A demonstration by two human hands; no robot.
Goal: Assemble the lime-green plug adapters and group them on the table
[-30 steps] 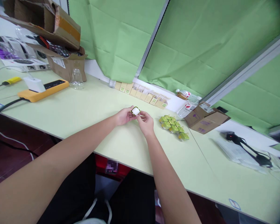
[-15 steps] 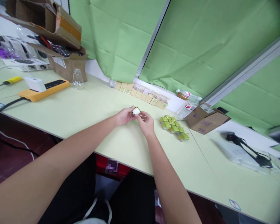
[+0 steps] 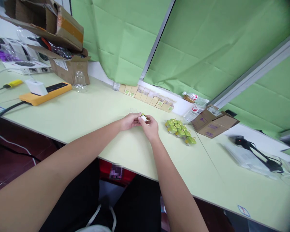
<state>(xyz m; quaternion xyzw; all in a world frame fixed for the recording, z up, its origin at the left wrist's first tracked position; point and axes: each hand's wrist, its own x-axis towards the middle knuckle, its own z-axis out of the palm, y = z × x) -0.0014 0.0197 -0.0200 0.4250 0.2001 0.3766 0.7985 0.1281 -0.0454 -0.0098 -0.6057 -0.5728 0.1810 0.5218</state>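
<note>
head view: person at the surface [image 3: 99, 112], both hands in front. left hand [image 3: 129, 121] and right hand [image 3: 150, 127] meet on one small white-and-green piece [image 3: 143, 118]; fingers closed in on it from both sides, partly covering it. piece is held between the two hands. faint clear item [image 3: 133, 111] just beyond left hand, shape hard to tell. green-topped pieces [image 3: 180, 133] grouped right of right hand, apart from it. row of small cartons [image 3: 145, 97] behind, along the wall.
</note>
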